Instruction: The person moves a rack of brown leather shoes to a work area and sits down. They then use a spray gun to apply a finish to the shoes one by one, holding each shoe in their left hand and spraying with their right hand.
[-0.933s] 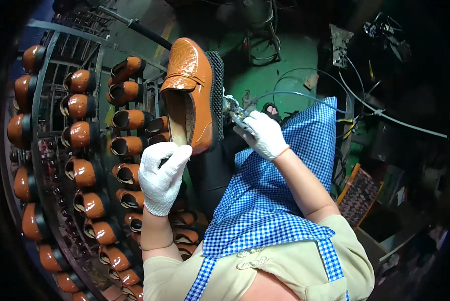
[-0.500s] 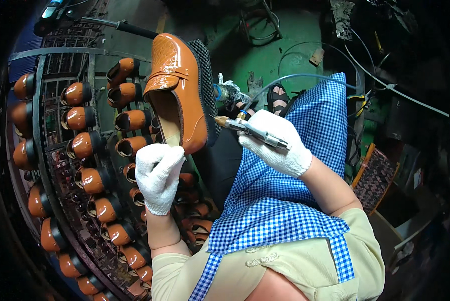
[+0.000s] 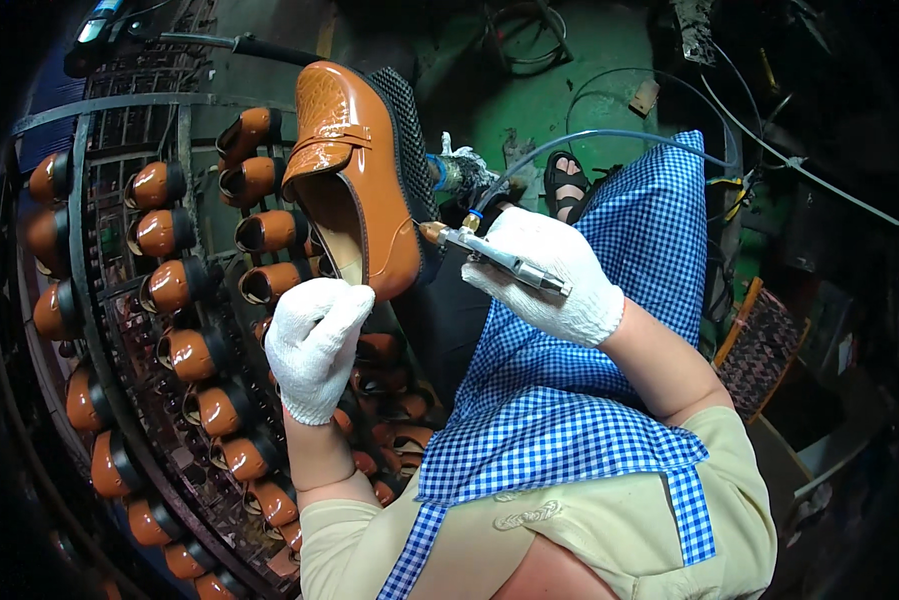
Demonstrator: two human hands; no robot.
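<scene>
A glossy orange-brown loafer (image 3: 389,200) with a black textured sole hangs tilted, toe away from me, its opening facing up. My left hand (image 3: 319,345), in a white knitted glove, pinches the loafer's heel edge between thumb and fingers. In my right hand (image 3: 554,270), also gloved in white, is a slim silver air gun (image 3: 514,262) with a brass nozzle, fed by a blue-grey hose (image 3: 609,134). The fingers wrap round its body. The nozzle's thin tip points left at the side of the loafer near the heel, at or very close to the surface.
Metal racks (image 3: 87,230) on the left carry rows of similar orange-brown shoes (image 3: 189,355). A blue checked apron (image 3: 569,440) covers my lap. A padded stand (image 3: 464,172) rises beyond the loafer. A woven-backed chair (image 3: 764,350) stands at right. A cable (image 3: 839,190) crosses the upper right.
The air gun's nozzle has shifted slightly up and left and now overlaps the loafer's side. My left hand keeps its pinch on the heel, with the loafer moved only a little.
</scene>
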